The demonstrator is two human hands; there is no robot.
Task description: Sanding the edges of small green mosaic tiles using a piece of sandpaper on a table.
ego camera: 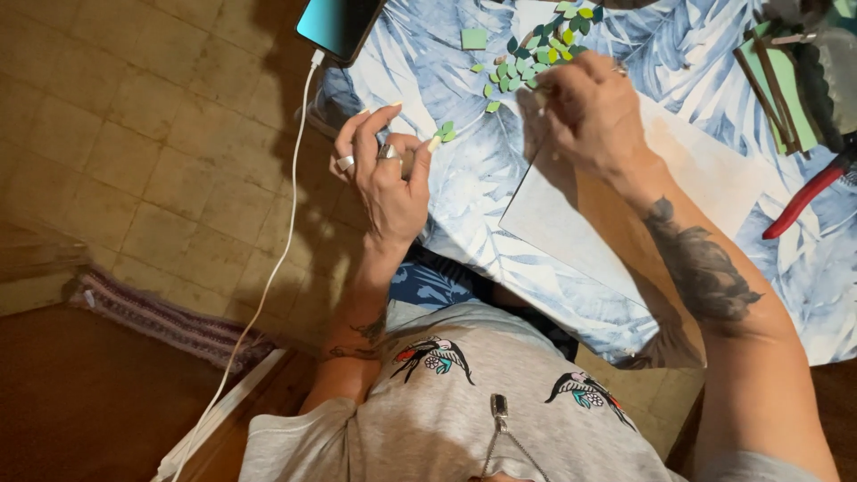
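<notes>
My left hand (386, 170), with rings on two fingers, hovers at the table's left edge and pinches a small pale tile piece between thumb and forefinger, close to two small green pieces (445, 132). My right hand (589, 109) reaches over a pale sheet of board (696, 170) to a scatter of several small green mosaic pieces (536, 58); its fingertips are closed among them, and whatever they hold is hidden.
The table carries a blue-and-white leaf-print cloth (464, 205). A phone (337, 25) with a white cable (284, 241) lies at the top left corner. Red-handled pliers (808, 198) and brown sticks on a green sheet (775, 85) sit at the right. A lone green square tile (474, 38) lies nearby.
</notes>
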